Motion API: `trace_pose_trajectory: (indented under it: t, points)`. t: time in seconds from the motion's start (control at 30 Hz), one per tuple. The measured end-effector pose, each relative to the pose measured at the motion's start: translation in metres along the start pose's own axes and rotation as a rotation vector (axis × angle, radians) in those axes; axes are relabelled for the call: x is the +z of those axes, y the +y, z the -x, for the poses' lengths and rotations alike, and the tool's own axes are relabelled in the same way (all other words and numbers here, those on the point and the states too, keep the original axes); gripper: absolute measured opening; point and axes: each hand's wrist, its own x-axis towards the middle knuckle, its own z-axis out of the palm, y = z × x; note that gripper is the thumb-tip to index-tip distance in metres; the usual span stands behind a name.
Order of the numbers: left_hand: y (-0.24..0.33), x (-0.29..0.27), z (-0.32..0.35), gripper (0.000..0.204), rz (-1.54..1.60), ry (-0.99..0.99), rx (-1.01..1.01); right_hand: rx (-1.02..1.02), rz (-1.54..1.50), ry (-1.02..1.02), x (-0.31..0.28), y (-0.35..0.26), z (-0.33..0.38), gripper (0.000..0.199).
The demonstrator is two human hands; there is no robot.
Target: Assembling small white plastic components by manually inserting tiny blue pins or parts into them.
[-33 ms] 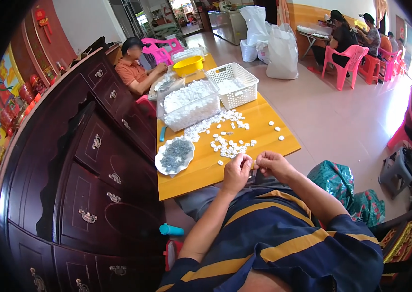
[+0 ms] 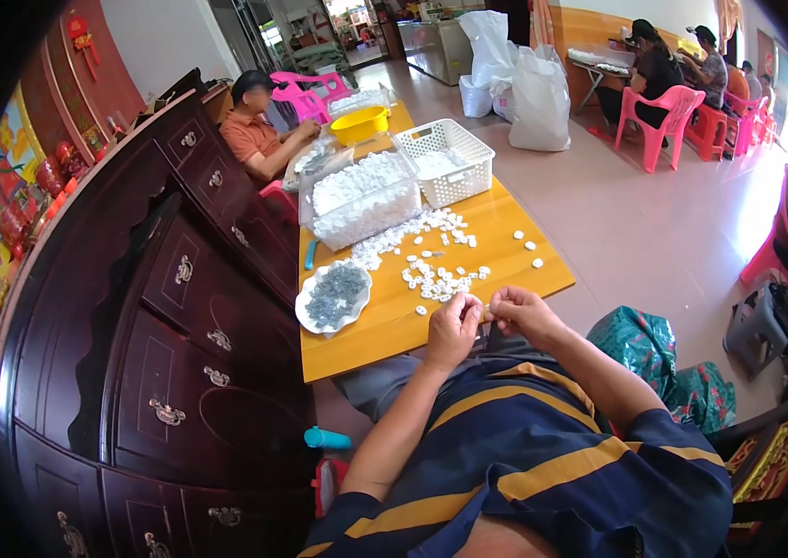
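Both my hands meet at the table's near edge, fingertips pinched close together. My left hand [image 2: 454, 327] is closed, and what sits in its fingertips is too small to name. My right hand [image 2: 522, 313] pinches beside it, its contents also unclear. Just beyond them lies a loose group of small white plastic pieces [image 2: 440, 281], oval with holes. Farther back, more white pieces [image 2: 394, 240] spill in front of a clear plastic bin [image 2: 370, 206] heaped with them. To the left, a white scalloped plate [image 2: 362, 305] holds many small grey, translucent pieces [image 2: 333, 296].
A white perforated basket [image 2: 463, 183] and a yellow basin [image 2: 359, 126] stand farther along the wooden table [image 2: 505, 244]. A person in orange [image 2: 259, 139] works at its far left. Dark drawers [image 2: 198, 325] line the left side. A green patterned bag [image 2: 640, 349] is at my right.
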Motion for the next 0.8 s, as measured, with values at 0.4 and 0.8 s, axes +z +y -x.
trace_pose_trajectory:
  t: [0.4, 0.8]
  points:
    - [-0.005, 0.001, 0.002, 0.010, 0.038, -0.026, -0.028, -0.012, 0.113, -0.012, 0.008, 0.000, 0.006, 0.013]
    - [-0.001, -0.002, -0.004, 0.008, 0.022, -0.029, -0.034, 0.015, 0.036, 0.060, 0.007, 0.000, -0.001, 0.010]
